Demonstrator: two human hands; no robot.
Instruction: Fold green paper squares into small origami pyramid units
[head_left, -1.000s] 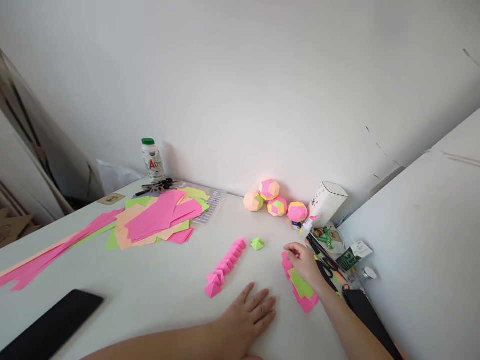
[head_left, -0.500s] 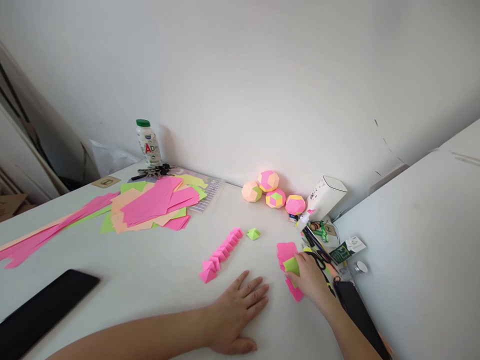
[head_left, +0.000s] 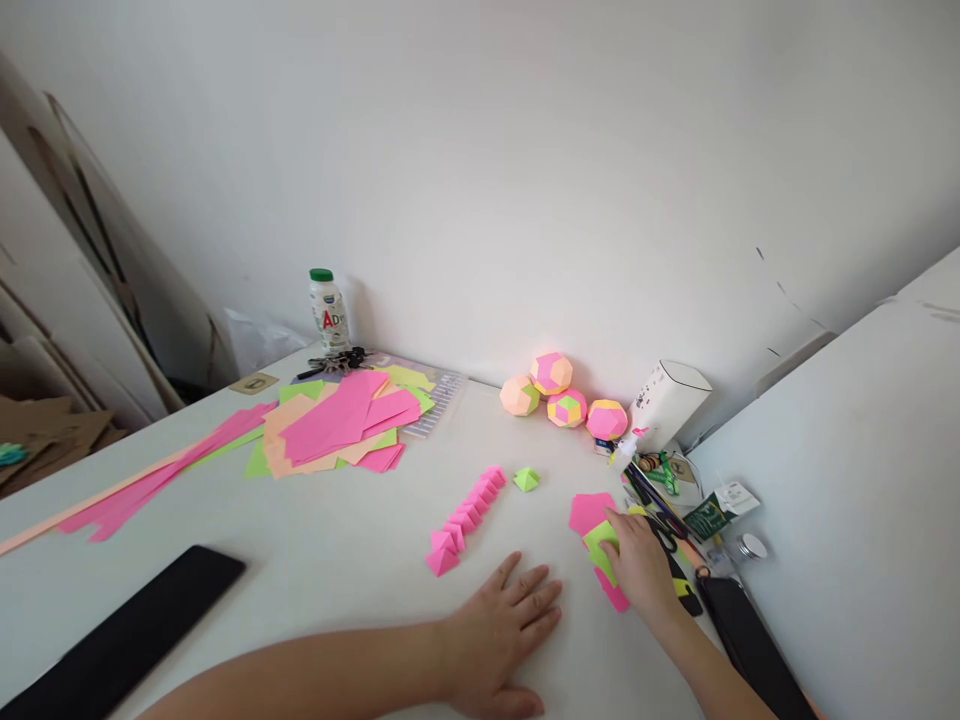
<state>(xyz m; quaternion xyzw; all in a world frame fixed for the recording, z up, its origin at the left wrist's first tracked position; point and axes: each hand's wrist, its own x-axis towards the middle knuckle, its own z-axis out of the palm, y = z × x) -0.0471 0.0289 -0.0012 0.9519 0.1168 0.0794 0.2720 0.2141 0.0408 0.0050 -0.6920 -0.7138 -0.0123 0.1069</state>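
My left hand [head_left: 501, 635] lies flat on the white table, palm down with fingers spread, holding nothing. In front of it stands a slanting row of folded pink paper pyramids [head_left: 466, 518], with a single green paper pyramid [head_left: 526, 479] beside the row's far end. To the right, my right hand [head_left: 643, 562] has its thumb and fingers closed on a small green paper piece [head_left: 600, 547]. Flat pink paper pieces [head_left: 590, 511] lie under and around that green one. Black-handled scissors [head_left: 666, 535] are partly hidden behind my right hand.
Cut paper sheets [head_left: 330, 420] and long strips are heaped at the left, near keys and a bottle [head_left: 328, 312]. Faceted paper balls [head_left: 566, 408] sit against the wall. A white holder [head_left: 670, 400], pens, a glue bottle and a black phone [head_left: 757, 640] line the right. A black slab [head_left: 127, 625] lies front left.
The camera has turned a little left, so everything sits further right in view. Slightly more of the green piece shows under my right hand. My left hand stays flat.
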